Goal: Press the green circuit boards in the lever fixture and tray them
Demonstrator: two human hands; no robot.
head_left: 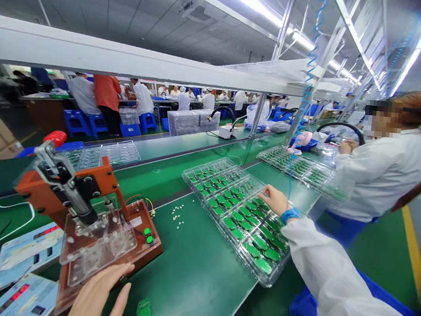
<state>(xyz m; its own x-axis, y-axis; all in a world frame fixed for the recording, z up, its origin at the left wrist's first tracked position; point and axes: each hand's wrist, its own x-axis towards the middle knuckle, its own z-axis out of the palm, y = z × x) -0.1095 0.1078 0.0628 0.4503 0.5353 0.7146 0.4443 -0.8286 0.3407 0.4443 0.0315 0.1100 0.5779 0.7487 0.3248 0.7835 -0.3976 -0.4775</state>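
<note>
My right hand reaches over a clear plastic tray whose compartments hold many green circuit boards. Its fingers are bent and close together at the boards; whatever is between the fingertips is hidden. At the bottom, my left hand lies by the front edge of an orange-brown test fixture, thumb apart from the fingers and nothing seen in it. The fixture has a red-knobbed toggle clamp and a clear plate. One loose green board lies on the bench right of my left hand.
Small white pieces are scattered on the green bench. Two boxes with red displays stand left of the fixture. A second tray of boards lies beyond, near a seated co-worker. A blue coiled hose hangs down.
</note>
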